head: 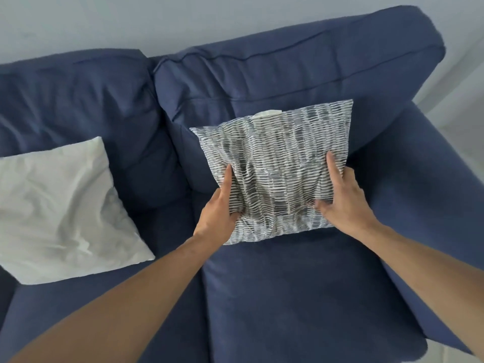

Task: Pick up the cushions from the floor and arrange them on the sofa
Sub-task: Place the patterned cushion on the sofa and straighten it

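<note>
A grey-and-white patterned cushion (275, 163) leans against the right back pillow of the dark blue sofa (301, 297), its lower edge on the right seat. My left hand (218, 208) grips its lower left side, thumb on the front. On the lower right side my right hand (340, 197) holds it, index finger stretched up along the edge. A plain white cushion (60, 210) lies on the left seat, leaning against the left back pillow, apart from both hands.
The sofa's right armrest (432, 192) runs close beside the patterned cushion. A pale wall (157, 19) stands behind the sofa. Light floor (466, 121) shows past the armrest at the right.
</note>
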Action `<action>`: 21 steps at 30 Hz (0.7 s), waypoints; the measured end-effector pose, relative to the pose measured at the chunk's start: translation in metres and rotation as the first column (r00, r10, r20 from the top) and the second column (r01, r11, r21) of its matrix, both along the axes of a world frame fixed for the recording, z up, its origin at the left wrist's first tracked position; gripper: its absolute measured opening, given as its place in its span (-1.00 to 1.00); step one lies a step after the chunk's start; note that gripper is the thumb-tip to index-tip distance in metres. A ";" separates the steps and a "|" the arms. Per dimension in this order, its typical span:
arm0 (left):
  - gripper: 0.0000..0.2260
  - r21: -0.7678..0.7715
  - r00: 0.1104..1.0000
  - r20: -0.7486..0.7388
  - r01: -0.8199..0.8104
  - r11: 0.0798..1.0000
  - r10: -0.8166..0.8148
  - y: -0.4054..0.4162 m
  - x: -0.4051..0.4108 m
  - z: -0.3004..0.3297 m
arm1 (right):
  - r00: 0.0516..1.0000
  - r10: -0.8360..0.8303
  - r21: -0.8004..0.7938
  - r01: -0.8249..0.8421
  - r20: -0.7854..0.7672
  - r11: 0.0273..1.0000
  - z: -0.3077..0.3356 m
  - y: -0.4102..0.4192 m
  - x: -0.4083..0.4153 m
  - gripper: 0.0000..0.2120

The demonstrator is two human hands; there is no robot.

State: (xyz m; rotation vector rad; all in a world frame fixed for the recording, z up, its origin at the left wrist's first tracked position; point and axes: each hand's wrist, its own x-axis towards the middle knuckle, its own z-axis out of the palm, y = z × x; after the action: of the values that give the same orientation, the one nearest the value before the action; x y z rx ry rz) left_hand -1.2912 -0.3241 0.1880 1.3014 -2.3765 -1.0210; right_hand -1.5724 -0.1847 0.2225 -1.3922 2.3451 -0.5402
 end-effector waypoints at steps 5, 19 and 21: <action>0.15 0.074 0.996 0.047 -0.085 0.994 0.081 -0.009 -0.015 -0.022 | 0.994 0.078 0.047 -0.082 0.082 0.996 -0.023 -0.006 -0.026 0.19; -0.02 0.028 0.955 -0.059 -0.290 0.957 0.291 -0.001 -0.011 -0.004 | 0.955 0.102 -0.106 -0.075 0.278 0.992 -0.021 -0.001 -0.072 -0.18; -0.04 0.062 0.941 -0.097 -0.319 0.946 0.324 -0.005 -0.014 0.001 | 0.941 0.051 -0.140 -0.004 0.335 0.990 -0.019 -0.008 -0.075 -0.17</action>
State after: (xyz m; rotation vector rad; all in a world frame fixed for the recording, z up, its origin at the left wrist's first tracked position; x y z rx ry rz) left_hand -1.3051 -0.3290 0.1893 1.5468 -1.9868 -1.0188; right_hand -1.6474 -0.1925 0.2032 -1.2694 2.0423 -0.8725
